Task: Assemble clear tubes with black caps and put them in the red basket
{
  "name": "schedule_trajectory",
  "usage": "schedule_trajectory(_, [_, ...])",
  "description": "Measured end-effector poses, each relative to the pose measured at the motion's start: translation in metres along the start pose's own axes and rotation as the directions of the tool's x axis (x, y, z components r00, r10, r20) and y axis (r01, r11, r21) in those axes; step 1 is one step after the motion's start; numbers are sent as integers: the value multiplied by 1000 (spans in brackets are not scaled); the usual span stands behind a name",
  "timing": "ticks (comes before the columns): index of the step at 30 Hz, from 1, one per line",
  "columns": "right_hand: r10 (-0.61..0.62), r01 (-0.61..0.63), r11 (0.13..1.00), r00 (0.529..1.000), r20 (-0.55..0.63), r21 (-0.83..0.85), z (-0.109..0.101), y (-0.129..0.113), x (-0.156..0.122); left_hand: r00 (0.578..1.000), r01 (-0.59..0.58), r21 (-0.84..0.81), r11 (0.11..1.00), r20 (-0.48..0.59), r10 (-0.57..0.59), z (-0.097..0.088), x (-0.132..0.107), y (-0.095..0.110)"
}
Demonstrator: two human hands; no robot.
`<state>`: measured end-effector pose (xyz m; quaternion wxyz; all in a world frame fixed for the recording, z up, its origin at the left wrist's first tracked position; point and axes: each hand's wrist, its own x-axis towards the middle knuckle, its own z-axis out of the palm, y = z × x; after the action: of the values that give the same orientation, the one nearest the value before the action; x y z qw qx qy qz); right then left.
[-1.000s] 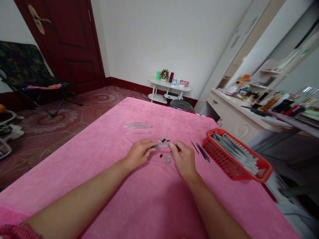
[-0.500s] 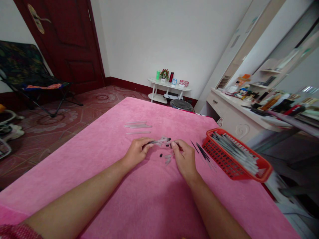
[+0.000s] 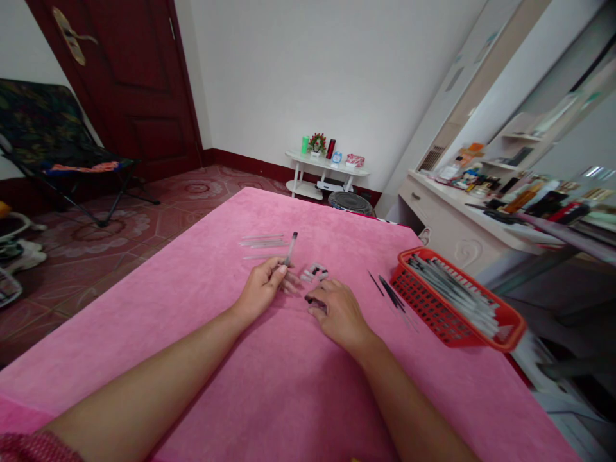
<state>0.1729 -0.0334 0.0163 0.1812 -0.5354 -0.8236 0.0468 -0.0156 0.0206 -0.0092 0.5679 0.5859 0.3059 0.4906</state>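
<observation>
My left hand (image 3: 262, 285) is closed around a clear pen (image 3: 292, 247), its black tip end pointing up and away from me. Some of that hand's fingers are spread beneath the pen. My right hand (image 3: 339, 311) is down on the pink cloth, thumb and fingers bent around a small black plug (image 3: 308, 299) at the fingertips. Just beyond it is a small group of clear pen caps and black pieces (image 3: 315, 272), partly hidden by the fingers. Several clear pen barrels (image 3: 262, 242) lie beyond my left hand.
A red basket (image 3: 445, 333) full of pens stands at the right of the pink-covered table (image 3: 192, 366). Thin black refills (image 3: 392, 293) lie beside it. A cluttered dresser (image 3: 462, 218) is on the right, a folding chair (image 3: 62, 141) at the left.
The pen in my left hand has swung from lying toward the right to pointing up. My right hand has shifted left and nearer, over the loose black plug and some clear caps.
</observation>
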Motion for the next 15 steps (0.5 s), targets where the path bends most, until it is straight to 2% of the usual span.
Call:
schedule_trajectory(7, [59, -59, 998, 998, 33, 2, 5, 2, 1, 999, 45, -174, 984, -9, -48, 4, 0, 5])
schedule_trajectory(11, [73, -72, 997, 996, 50, -16, 3, 2, 2, 998, 38, -202, 979, -35, -47, 5, 0, 9])
schedule_trajectory(15, [94, -94, 996, 996, 5, 8, 2, 1, 1, 995, 52, -201, 978, -72, -68, 4, 1, 9])
